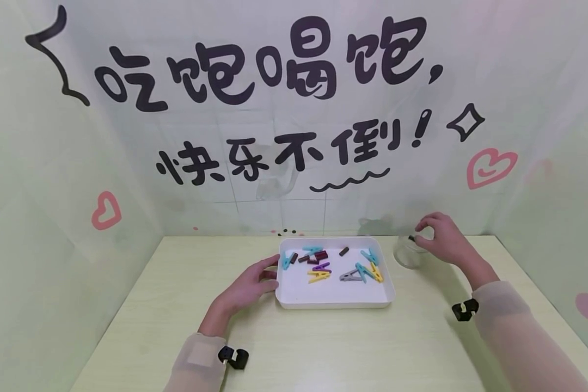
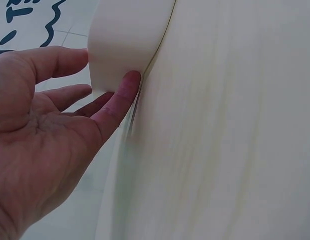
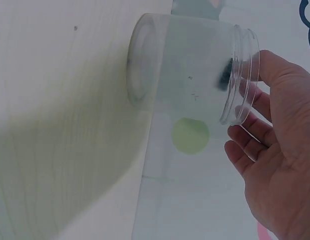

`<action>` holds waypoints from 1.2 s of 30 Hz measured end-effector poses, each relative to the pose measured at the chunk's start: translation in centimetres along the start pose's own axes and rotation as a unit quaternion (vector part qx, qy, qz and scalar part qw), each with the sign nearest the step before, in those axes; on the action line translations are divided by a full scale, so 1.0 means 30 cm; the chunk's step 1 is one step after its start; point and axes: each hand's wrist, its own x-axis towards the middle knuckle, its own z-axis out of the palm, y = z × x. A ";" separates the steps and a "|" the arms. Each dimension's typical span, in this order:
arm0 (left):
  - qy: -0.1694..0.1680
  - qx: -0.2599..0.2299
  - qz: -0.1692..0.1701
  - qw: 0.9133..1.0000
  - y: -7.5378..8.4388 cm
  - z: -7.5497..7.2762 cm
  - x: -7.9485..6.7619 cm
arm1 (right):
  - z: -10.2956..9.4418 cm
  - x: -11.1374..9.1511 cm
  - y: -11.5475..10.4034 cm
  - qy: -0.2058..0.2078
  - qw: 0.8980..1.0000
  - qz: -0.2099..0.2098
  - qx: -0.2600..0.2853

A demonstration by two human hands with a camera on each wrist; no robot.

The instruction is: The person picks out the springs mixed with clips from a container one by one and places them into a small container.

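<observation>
My left hand (image 1: pixel 247 286) touches the left wall of a white tray (image 1: pixel 333 302), fingertips against its side in the left wrist view. In the tray lie several clothespins, among them a grey one (image 1: pixel 351 276), a purple one (image 1: pixel 322 267) and a yellow one (image 1: pixel 318 277), beside small dark brown and dark red pieces (image 1: pixel 320 255). At the right stands a clear jar (image 3: pixel 195 70) without a lid. My right hand (image 1: pixel 443 239) is over its mouth, thumb and forefinger apart. A small dark piece (image 3: pixel 226 75), blurred, shows inside the jar just past the rim, clear of the fingertips.
A pale wood-grain table (image 1: pixel 294 348) bears the tray and jar. Behind it hangs a printed white cloth (image 1: pixel 294 120) with large black characters; similar cloth stands at both sides. Black cameras sit on the left wrist (image 1: pixel 232 356) and right wrist (image 1: pixel 465 310).
</observation>
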 end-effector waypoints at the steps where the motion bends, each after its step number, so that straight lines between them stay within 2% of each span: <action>1: -0.001 0.000 0.000 1.000 0.000 0.001 0.001 | 0.001 -0.001 -0.001 -0.002 1.000 0.005 0.000; 6: 0.002 0.001 -0.004 1.000 0.003 0.002 0.004 | 0.003 0.007 -0.018 -0.011 1.000 0.020 -0.003; 13: 0.001 -0.001 -0.007 1.000 0.007 0.000 0.002 | 0.009 0.033 -0.084 -0.033 0.999 0.017 0.007; 36: -0.001 -0.002 -0.007 1.000 0.005 -0.001 -0.001 | 0.113 0.105 -0.193 -0.083 0.996 -0.032 0.001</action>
